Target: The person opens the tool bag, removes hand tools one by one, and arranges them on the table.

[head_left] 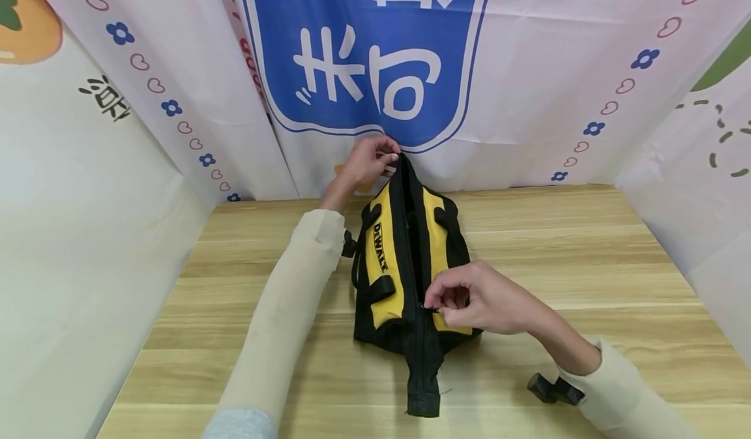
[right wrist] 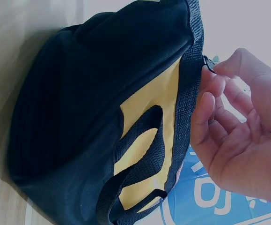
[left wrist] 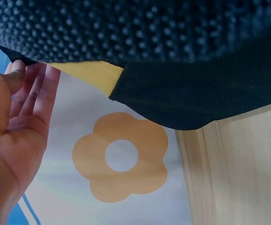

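A black and yellow tool bag (head_left: 387, 250) with DEWALT lettering stands on the wooden table, its top zipper partly undone. At the bag's far end my left hand (head_left: 368, 160) pinches the raised tip of the zipper band; the left wrist view shows thumb and fingers on that black fabric corner. My right hand (head_left: 478, 299) pinches the zipper pull (right wrist: 209, 64) between thumb and forefinger, toward the near end. Beyond the pull the zipper gapes open, and the inside is dark. A black end tab (head_left: 424, 403) of the zipper hangs toward me.
Black carrying handles (right wrist: 149, 145) loop off the bag's sides. The wooden table (head_left: 563, 250) spreads around the bag. A printed white and blue cloth (head_left: 516, 113) hangs right behind it, and white printed sheets rise at left and right.
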Demonstrator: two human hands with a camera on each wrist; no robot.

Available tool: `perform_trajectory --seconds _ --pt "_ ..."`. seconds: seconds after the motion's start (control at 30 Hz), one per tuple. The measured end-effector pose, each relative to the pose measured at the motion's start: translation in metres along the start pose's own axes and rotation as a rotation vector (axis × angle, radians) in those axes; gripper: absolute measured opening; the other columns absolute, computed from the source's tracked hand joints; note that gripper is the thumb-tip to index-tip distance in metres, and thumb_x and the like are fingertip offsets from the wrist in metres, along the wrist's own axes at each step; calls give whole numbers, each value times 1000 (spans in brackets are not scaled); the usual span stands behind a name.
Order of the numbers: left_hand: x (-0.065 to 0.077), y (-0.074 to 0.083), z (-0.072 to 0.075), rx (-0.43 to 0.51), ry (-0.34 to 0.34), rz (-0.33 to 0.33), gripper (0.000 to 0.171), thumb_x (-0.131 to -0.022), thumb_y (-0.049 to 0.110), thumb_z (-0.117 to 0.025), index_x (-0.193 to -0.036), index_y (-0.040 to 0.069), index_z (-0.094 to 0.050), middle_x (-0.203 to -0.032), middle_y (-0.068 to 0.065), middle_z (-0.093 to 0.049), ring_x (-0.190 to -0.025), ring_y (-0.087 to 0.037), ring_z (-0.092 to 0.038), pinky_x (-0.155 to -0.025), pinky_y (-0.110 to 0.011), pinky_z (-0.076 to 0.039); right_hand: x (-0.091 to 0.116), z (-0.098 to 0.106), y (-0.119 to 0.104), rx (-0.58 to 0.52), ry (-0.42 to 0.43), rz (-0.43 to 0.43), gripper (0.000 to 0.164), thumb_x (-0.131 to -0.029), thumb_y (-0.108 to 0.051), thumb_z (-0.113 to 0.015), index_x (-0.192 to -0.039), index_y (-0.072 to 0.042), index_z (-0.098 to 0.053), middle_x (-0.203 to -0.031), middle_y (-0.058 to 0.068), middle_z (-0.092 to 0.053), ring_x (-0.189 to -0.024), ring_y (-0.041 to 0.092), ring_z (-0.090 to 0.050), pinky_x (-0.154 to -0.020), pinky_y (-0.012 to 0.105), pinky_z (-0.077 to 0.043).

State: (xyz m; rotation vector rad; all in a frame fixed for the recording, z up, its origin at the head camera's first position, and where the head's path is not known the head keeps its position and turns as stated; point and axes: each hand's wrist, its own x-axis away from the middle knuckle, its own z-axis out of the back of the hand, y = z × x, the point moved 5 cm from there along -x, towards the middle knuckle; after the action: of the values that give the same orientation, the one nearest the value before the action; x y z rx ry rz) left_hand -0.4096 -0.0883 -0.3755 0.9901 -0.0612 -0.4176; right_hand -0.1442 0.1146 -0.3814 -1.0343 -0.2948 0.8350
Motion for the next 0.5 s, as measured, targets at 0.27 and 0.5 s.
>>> perform_trajectory --seconds 0.27,0.5 --pt "2 -1 -2 13 -1 -7 12 -109 8 -62 -117 5 -70 -116 -13 -70 -103 -25 -71 -85 -39 -68 1 0 -1 -6 -13 18 29 -87 6 -68 -100 -17 -79 -85 -5 -71 -71 4 -59 -60 21 -54" --pt "15 4 1 26 -19 -29 25 -111 9 -58 -133 4 -68 -128 -15 -70 -109 -28 -70 -93 -42 -66 1 9 -1 8 -21 55 25 -91 2 -74 -107 -17 -79 -93 -4 -74 -77 7 -66 -67 26 -62"
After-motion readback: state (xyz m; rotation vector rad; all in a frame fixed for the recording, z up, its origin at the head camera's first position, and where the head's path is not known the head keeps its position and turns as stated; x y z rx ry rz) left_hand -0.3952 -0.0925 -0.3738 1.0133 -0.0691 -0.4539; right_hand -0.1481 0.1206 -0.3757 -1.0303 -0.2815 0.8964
